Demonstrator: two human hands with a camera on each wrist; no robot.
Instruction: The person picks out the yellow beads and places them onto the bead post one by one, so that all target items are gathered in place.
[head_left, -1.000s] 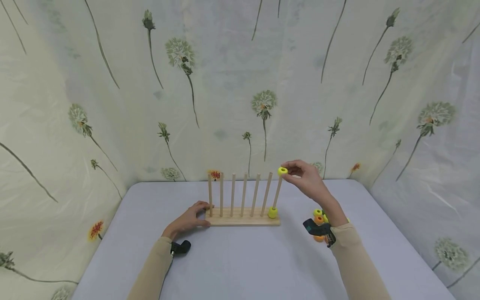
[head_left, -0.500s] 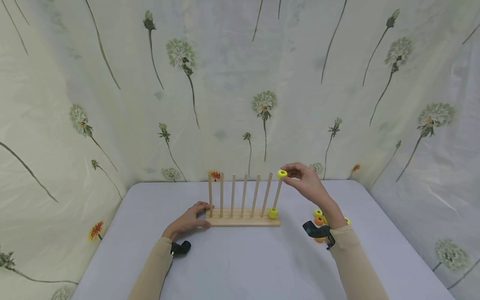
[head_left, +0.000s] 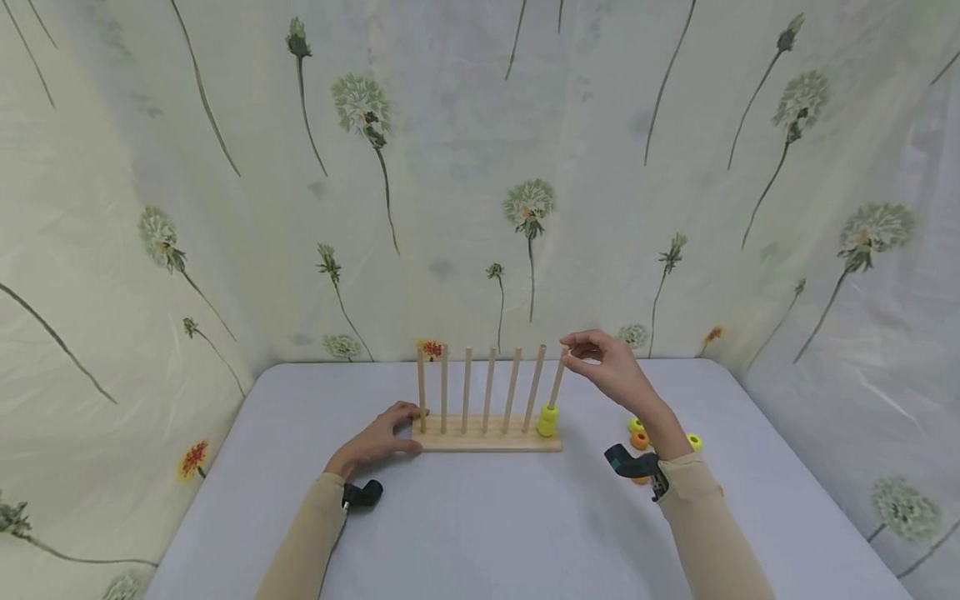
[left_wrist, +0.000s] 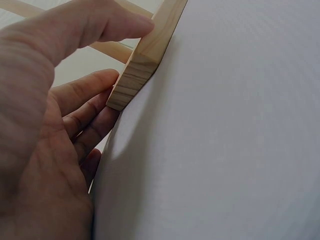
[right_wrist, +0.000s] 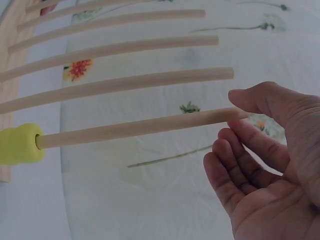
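A wooden peg stand (head_left: 487,446) with a row of upright pegs rests on the table. My left hand (head_left: 382,435) grips its left end, the thumb on the front edge and the fingers behind; the left wrist view shows the base's end (left_wrist: 134,80) between them. Yellow beads (head_left: 548,421) sit stacked at the bottom of the rightmost peg (right_wrist: 135,127). Around that peg's top is my right hand (head_left: 611,367), thumb and forefinger on either side of the tip, holding no bead. The other pegs carry no beads.
Loose yellow and orange beads (head_left: 639,440) lie on the table to the right, partly hidden by my right wrist and its camera (head_left: 633,462). A dandelion-printed curtain (head_left: 450,208) stands behind and beside the white table (head_left: 487,533).
The yellow bead that my right hand held at the peg's top has slid down onto the bead below. The right hand has let it go and stays at the tip. The left hand has not moved.
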